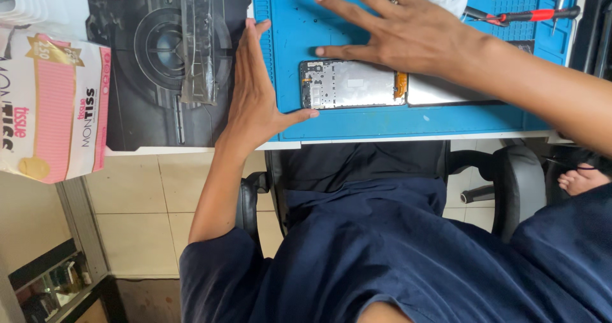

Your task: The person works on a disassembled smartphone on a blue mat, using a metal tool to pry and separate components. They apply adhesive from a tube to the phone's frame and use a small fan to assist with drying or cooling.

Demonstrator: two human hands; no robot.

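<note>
Your left hand lies flat, fingers spread, at the left edge of the blue mat. Your right hand, also spread, hovers above the opened phone in the frame's upper middle.

- Scene evenly lit by soft, diffuse light; no single source discernible.
- Faint, soft-edged shadows cast beneath the right hand onto the blue mat.
- Mild glare noted on the metal phone frame.
- Focus sharp throughout; slight motion softness at upper fingertips.
</note>
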